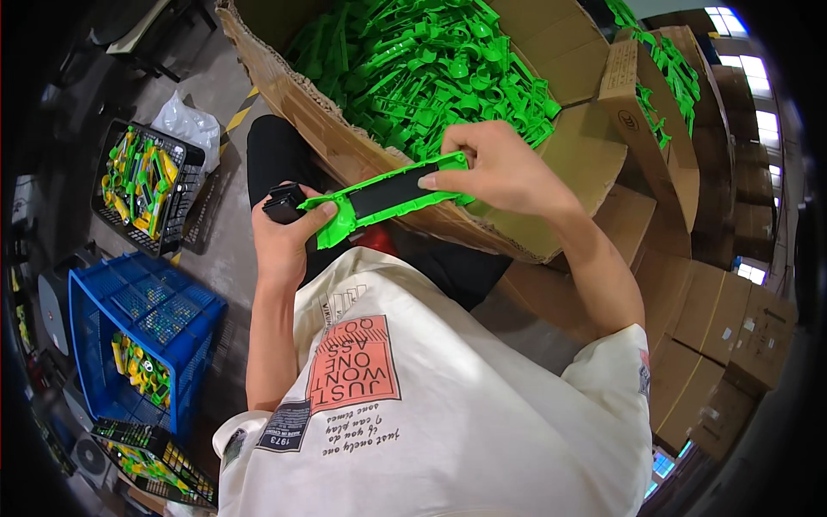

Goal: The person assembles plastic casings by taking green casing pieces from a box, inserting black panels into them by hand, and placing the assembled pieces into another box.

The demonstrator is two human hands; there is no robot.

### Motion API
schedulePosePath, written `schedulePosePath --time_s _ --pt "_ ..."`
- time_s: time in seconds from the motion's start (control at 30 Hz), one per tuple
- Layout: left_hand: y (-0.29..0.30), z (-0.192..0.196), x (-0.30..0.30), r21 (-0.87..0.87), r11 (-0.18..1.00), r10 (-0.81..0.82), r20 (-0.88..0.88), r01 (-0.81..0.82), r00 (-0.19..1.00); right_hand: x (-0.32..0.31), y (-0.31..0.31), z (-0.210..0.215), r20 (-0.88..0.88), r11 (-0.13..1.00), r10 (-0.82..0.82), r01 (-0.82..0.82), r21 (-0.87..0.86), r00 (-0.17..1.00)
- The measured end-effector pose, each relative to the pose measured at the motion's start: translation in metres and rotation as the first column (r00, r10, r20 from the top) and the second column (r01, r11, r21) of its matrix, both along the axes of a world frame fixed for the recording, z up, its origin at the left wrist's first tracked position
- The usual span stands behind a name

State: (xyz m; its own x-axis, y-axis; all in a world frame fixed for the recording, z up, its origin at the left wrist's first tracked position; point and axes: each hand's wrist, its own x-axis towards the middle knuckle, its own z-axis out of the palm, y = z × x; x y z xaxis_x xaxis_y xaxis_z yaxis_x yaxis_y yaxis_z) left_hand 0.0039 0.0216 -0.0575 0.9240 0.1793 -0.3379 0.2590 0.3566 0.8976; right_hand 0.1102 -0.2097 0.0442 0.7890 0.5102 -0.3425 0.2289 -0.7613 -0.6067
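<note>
Two ends were pinched, left hand (pixel 284 233) low, right hand (pixel 500 168) high, and there the long green plastic casing (pixel 398 210) with flat black inlay (pixel 386 194) slanted up rightward between them

Right hand (pixel 508 168) pinches (left hand (pixel 289 231) clasps, too).
</note>
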Motion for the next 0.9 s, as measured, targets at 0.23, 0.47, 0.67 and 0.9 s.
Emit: schedulePosePath --time_s 0.23,0.47,0.67,0.9 --pt "0.000 0.013 -0.007 -0.063 0.996 0.075 0.076 -0.070 0.994 -0.015 0.003 0.003 0.002 0.986 0.054 -0.053 0.159 0.999" --pt "0.007 0.029 -0.019 -0.047 0.997 0.075 0.179 -0.067 0.981 -0.030 -0.005 0.021 -0.120 0.966 0.043 -0.011 0.258 0.992" --pt "0.002 0.048 -0.026 0.069 0.997 -0.038 0.273 0.020 0.961 -0.036 -0.016 0.021 -0.121 0.956 0.037 0.000 0.294 0.992" --pt "0.008 0.050 -0.033 0.118 0.992 -0.087 0.317 0.052 0.944 -0.052 -0.017 0.017 -0.197 0.891 0.009 0.082 0.447 0.980"
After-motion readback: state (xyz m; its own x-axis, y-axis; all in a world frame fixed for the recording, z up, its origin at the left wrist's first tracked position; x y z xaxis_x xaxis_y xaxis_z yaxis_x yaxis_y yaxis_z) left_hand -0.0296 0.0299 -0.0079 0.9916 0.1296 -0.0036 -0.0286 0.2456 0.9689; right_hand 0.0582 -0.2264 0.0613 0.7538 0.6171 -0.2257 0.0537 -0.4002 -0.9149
